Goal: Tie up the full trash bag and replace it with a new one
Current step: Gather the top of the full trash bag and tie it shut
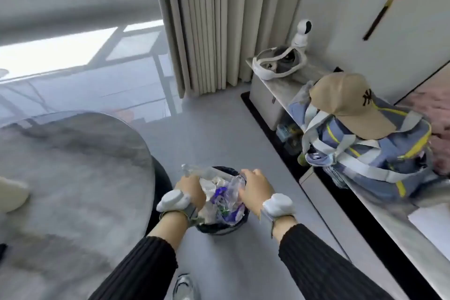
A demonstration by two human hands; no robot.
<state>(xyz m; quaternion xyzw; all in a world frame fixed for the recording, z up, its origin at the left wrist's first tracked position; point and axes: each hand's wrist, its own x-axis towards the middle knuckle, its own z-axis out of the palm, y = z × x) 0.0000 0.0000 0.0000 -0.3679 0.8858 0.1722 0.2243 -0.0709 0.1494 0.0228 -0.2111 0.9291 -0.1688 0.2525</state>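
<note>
1. A small dark round trash bin (222, 223) stands on the pale grey floor (214, 134), between a round grey marble-patterned table (73, 178) on the left and a long low pale cabinet (365, 204) on the right.
2. Inside the bin sits a clear plastic trash bag (224, 198), full of crumpled white, blue and purple wrappers; its top edge rises above the rim.
3. The left hand (191, 189) is at the bag's left edge, fingers curled round a bunch of the clear film, which sticks up beyond the knuckles.
4. The right hand (254, 190) is at the bag's right edge, fingers bent down onto the plastic; whether they pinch the film or only press on it cannot be told.
5. Each wrist carries a white padded device on a grey strap, above black ribbed sleeves.
6. On the cabinet lies a blue and grey duffel bag with yellow piping (370, 151), with a tan baseball cap (350, 105) resting on top of it.
7. Farther back on the cabinet are a white headset (275, 66) and a small white camera (302, 33), beside beige pleated curtains (219, 27).
</note>
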